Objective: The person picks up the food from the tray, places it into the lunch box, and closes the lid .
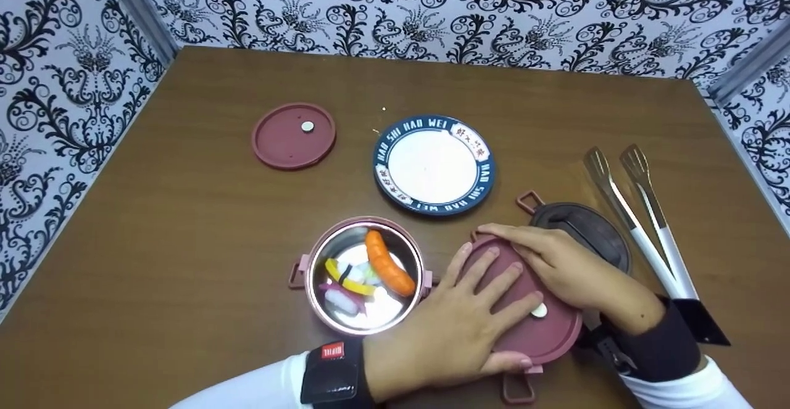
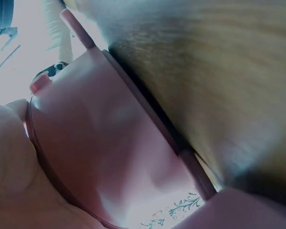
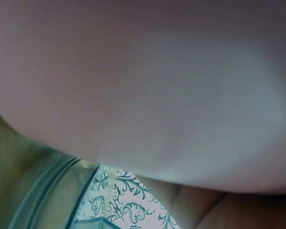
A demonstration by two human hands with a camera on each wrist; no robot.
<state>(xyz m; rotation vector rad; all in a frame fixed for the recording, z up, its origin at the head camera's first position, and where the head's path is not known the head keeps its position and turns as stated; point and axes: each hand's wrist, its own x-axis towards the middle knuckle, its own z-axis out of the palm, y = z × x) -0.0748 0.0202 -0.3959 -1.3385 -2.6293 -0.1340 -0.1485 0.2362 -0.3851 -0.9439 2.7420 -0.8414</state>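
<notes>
My left hand [image 1: 466, 319] lies with spread fingers on the dark red lid [image 1: 515, 338] of a pink pot. The pot's side [image 2: 105, 129] and two loop handles show in the left wrist view. Along the lid's right rim rests my right hand [image 1: 568, 267], its fingers extended towards the far edge. A white knob [image 1: 539, 310] shows on the lid beside my left fingers. Left of the hands stands an uncovered pink pot [image 1: 311, 301] with a steel inside. In it lie an orange toy sausage [image 1: 389, 264], a yellow curved piece [image 1: 349, 278] and a purple-white piece [image 1: 341, 300].
Behind my right hand is a dark round object [image 1: 586, 230] with a red loop handle near it. White-handled metal tongs [image 1: 645, 242] lie to the right. A blue-rimmed plate [image 1: 432, 168] and another red lid [image 1: 293, 140] lie farther back. Patterned panels [image 1: 401, 14] border the table.
</notes>
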